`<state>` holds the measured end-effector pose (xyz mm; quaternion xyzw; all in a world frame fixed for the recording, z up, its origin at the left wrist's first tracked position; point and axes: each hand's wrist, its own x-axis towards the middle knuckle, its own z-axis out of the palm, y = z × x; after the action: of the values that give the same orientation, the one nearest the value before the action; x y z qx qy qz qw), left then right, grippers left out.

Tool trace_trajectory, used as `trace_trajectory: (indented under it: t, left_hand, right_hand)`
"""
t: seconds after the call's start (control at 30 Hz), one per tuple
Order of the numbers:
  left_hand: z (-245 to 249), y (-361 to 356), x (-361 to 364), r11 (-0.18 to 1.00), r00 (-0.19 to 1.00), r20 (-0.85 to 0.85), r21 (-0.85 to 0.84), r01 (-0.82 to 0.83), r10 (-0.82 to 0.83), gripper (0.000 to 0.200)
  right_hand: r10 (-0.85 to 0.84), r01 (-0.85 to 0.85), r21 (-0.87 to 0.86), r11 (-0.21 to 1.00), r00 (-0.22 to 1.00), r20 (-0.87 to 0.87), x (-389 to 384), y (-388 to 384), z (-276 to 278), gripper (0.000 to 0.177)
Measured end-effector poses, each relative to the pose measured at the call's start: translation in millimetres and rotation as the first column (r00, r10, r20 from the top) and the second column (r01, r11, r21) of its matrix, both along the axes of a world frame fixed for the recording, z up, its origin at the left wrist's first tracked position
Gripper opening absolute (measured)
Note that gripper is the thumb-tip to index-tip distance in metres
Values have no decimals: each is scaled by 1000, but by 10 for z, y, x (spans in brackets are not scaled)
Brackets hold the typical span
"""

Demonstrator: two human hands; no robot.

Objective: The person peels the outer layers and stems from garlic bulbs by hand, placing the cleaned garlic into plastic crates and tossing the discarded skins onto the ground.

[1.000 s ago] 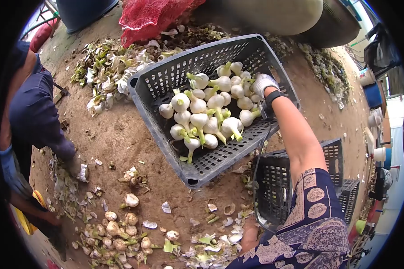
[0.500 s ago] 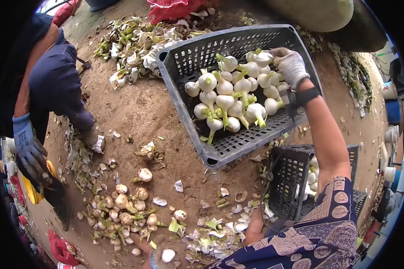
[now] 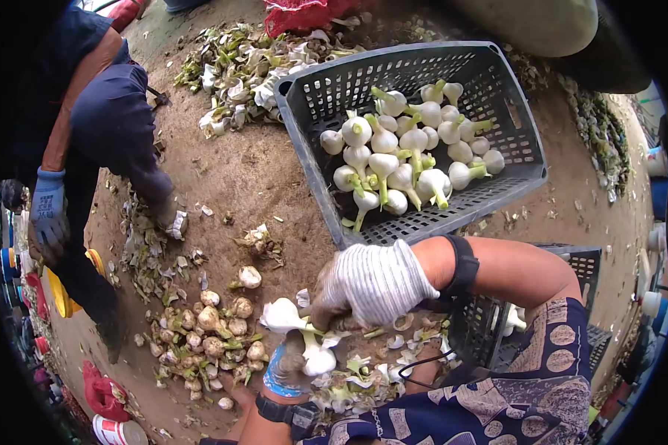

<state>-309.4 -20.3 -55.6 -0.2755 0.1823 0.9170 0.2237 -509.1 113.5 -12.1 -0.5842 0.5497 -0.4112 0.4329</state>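
My right hand [image 3: 371, 285], in a whitish knitted glove, is closed in front of the crate, with its fingertips at the stem of a white garlic bulb [image 3: 280, 317]. Just below it, my left hand [image 3: 289, 367], in a blue-cuffed glove, is closed by a second garlic bulb [image 3: 319, 360]. The two stems meet between my fingers, so the exact grip is partly hidden. Several clean garlic bulbs with short green stems [image 3: 383, 165] lie in the dark plastic crate [image 3: 315, 185]. Left of my hands is a heap of soil-stained garlic bulbs [image 3: 209, 319].
Another dark crate [image 3: 482, 326] stands beneath my right forearm. Peeled garlic skins [image 3: 237, 81] are piled behind, with more skins [image 3: 360, 382] near my lap. At the left, a co-worker's gloved hand [image 3: 50, 215] hangs beside a yellow object [image 3: 61, 293]. A red mesh bag [image 3: 297, 16] lies at the top.
My right hand has left the bulbs in the crate and come down toward me, to a garlic stem. My left hand has risen into view with a bulb. The view has shifted slightly.
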Motion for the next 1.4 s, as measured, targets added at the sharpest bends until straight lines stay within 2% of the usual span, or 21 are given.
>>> trace_trajectory:
  t: [0.13,0.23,0.33,0.4,0.43,0.47,0.53,0.57,0.6,0.67,0.73,0.8,0.87,0.9,0.97,1.03,1.13,1.2,1.27,1.33,1.4]
  left_hand:
    - [-20,-51,-39,986,991,-126,-150,-70,51,83]
    - [-396,-219,122,976,996,-12,-199,-88,88,39]
    - [-564,-393,43,837,974,112,-537,-108,197,27]
    - [-876,-548,-31,334,998,17,-943,-5,62,28]
    - [-1050,-663,-65,-15,974,19,-1000,16,-225,39]
    - [-826,-590,-327,-371,877,-82,-885,-283,-474,45]
    - [-921,-395,-495,184,937,-53,-983,12,-344,55]
    - [-898,-354,-610,-281,750,119,-955,-91,-650,59]
    - [-853,-313,-714,-350,634,325,-932,90,-702,61]
    - [-1114,-239,-806,-465,494,440,-882,79,-750,64]
    - [-1274,-153,-805,-490,476,457,-869,61,-751,62]
    - [-1366,-68,-811,-521,457,477,-853,35,-751,60]
    - [-1410,15,-797,-564,470,546,-818,118,-694,59]
    - [-1470,18,-764,-537,509,486,-842,55,-711,57]
    - [-1483,28,-744,-451,598,406,-889,81,-691,53]
    - [-1552,-12,-677,-368,675,331,-925,93,-660,50]
    - [-1558,-170,-489,507,992,-24,-861,44,-127,34]
    - [-1300,-337,-316,740,990,76,-672,-38,119,34]
    - [-1278,-461,-125,780,964,109,-613,-125,241,36]
    - [-1272,-488,53,785,948,143,-603,-144,283,32]
    - [-1228,-459,157,779,961,160,-623,-78,224,29]
  right_hand:
    - [265,-201,228,953,916,-300,356,-116,46,15]
    - [175,-94,185,978,855,-488,139,-55,-52,11]
    - [-403,519,-15,855,645,-649,-489,49,249,15]
    - [-411,707,17,707,430,-804,-954,109,179,34]
    - [-192,703,163,692,398,-897,-1121,78,56,45]
    - [-167,663,138,736,375,-912,-1193,47,-150,49]
    - [-128,650,186,737,403,-906,-1331,-28,-607,39]
    - [-153,737,238,633,420,-895,-1393,-26,-658,34]
    - [-181,805,293,516,437,-881,-1454,4,-712,30]
    - [-161,788,204,580,357,-920,-1507,322,-471,21]
    - [-319,897,59,438,216,-923,-1621,857,-400,16]
    - [161,886,336,318,299,-941,-1623,1078,-77,21]
    - [39,866,161,474,162,-986,-1524,1047,-96,22]
    - [-116,801,-37,597,41,-992,-1475,988,-103,24]
    - [-426,780,37,624,379,-822,-1435,626,-205,36]
    - [-292,691,248,679,564,-773,-1523,213,-482,38]
    - [-72,525,496,691,734,-676,-1369,-148,-738,42]
    - [371,347,656,670,610,-701,-1064,-259,-954,36]
    - [184,587,516,624,531,-827,-780,-304,-1171,35]
    - [403,487,614,621,473,-783,-766,-315,-1162,37]
    - [343,481,680,553,613,-712,-781,-380,-994,39]
